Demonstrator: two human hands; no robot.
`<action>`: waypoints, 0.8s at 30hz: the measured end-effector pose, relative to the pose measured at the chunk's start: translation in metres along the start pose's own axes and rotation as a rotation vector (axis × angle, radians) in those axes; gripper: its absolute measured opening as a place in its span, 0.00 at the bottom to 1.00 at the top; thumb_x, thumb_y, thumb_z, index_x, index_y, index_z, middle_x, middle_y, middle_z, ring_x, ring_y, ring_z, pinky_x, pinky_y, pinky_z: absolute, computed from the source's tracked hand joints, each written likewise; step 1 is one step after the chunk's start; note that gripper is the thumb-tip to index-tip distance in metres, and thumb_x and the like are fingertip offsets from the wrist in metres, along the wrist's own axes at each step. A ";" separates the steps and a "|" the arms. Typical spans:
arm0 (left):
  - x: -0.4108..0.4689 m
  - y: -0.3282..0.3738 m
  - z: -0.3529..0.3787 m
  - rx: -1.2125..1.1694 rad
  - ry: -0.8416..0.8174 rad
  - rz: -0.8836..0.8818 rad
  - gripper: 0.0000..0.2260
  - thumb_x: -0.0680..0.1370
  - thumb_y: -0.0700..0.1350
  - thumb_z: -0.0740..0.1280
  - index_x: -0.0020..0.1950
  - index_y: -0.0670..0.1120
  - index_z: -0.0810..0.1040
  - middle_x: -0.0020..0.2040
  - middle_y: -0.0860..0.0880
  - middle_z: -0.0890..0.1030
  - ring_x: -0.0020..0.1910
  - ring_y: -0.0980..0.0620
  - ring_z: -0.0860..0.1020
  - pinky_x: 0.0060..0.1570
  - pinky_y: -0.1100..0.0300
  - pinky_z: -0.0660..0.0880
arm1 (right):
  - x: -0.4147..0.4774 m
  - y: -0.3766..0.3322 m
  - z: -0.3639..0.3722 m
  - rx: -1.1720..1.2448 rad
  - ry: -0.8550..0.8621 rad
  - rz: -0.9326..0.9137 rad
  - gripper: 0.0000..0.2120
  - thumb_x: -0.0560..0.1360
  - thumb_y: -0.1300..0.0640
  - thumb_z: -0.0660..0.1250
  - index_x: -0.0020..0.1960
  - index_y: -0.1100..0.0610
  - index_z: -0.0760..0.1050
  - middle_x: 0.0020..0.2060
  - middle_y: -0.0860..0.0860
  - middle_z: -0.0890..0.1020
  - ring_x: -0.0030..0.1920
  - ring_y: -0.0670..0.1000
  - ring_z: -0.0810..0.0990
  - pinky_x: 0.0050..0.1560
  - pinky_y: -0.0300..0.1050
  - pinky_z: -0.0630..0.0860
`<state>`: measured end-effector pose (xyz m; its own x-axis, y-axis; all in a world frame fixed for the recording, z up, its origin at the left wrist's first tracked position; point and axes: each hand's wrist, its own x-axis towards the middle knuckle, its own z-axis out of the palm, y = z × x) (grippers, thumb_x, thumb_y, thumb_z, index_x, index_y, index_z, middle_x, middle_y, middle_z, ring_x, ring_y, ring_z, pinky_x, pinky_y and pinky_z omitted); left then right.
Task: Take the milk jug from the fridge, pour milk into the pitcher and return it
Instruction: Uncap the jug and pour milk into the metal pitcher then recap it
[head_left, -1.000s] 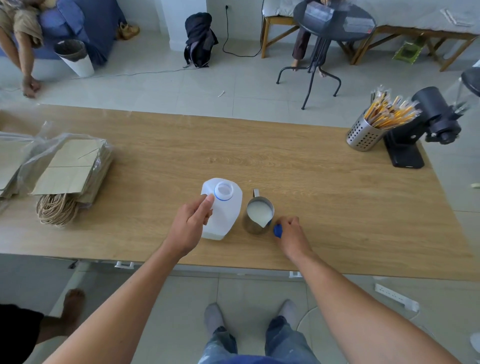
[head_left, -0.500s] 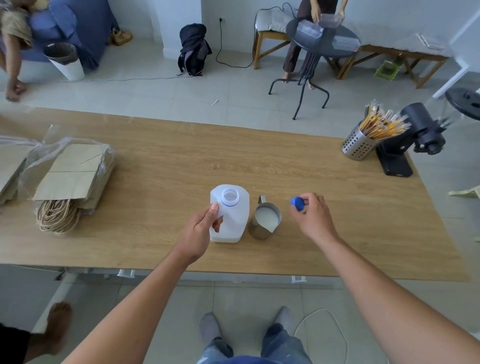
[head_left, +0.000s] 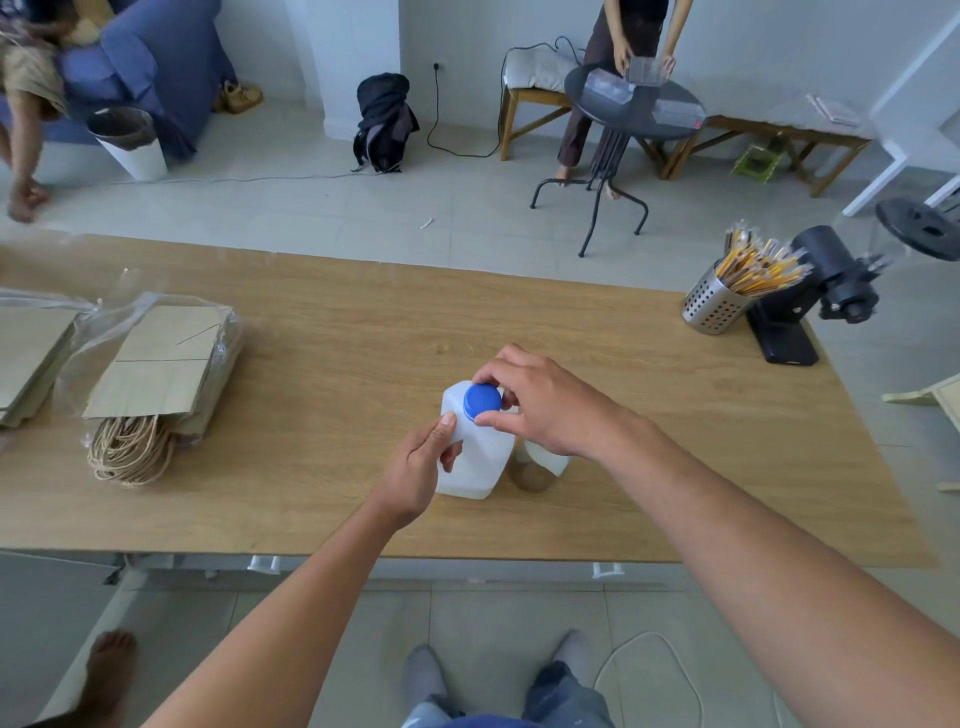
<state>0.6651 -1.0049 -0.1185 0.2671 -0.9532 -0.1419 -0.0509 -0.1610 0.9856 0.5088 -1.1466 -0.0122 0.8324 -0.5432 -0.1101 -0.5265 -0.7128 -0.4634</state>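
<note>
From the head view, we see the milk jug (head_left: 475, 449) standing upright on the bench (head_left: 337, 353), near its front edge, long axis vertical with the neck pointing up toward us. Our left hand (head_left: 421, 467) wraps the jug's left side from below, its grip closed around the body to steady it. Our right hand (head_left: 540, 402) comes in from the right and sits over the neck, fingertips pinched on the blue cap (head_left: 482, 401), which rests on the jug's mouth. The cap lies directly under that right grip, so we judge the coming move to be a twist about the vertical axis to seal it, with the left hand resisting the turn.

The jug is translucent white plastic, squarish in the shoulder; how much milk remains inside we cannot tell. Just beside it on the right, touching or nearly so, stands the pitcher (head_left: 535, 470), metal, mostly hidden under our right wrist, with white milk showing at its rim
</note>
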 end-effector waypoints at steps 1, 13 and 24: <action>0.000 0.000 0.000 -0.001 0.001 -0.001 0.25 0.90 0.55 0.55 0.39 0.40 0.68 0.37 0.47 0.71 0.40 0.48 0.69 0.46 0.54 0.67 | 0.001 -0.001 -0.001 -0.024 -0.006 -0.005 0.19 0.81 0.48 0.77 0.69 0.53 0.80 0.58 0.45 0.75 0.50 0.46 0.78 0.60 0.47 0.77; 0.011 0.000 -0.014 0.022 -0.084 -0.009 0.27 0.91 0.54 0.54 0.38 0.39 0.65 0.36 0.38 0.68 0.39 0.45 0.67 0.48 0.48 0.65 | 0.016 -0.004 -0.012 -0.102 -0.105 -0.084 0.22 0.79 0.61 0.78 0.71 0.49 0.83 0.60 0.44 0.84 0.58 0.50 0.80 0.63 0.53 0.77; 0.026 0.006 -0.033 0.031 -0.203 -0.041 0.29 0.89 0.57 0.55 0.37 0.36 0.65 0.37 0.44 0.69 0.41 0.47 0.66 0.51 0.49 0.63 | 0.023 -0.002 -0.012 -0.220 -0.147 -0.260 0.29 0.77 0.74 0.75 0.73 0.53 0.82 0.69 0.46 0.83 0.62 0.52 0.84 0.61 0.47 0.82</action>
<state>0.7032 -1.0222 -0.1133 0.0699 -0.9773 -0.2001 -0.0741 -0.2051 0.9759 0.5269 -1.1631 -0.0030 0.9507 -0.2733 -0.1465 -0.3056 -0.9057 -0.2938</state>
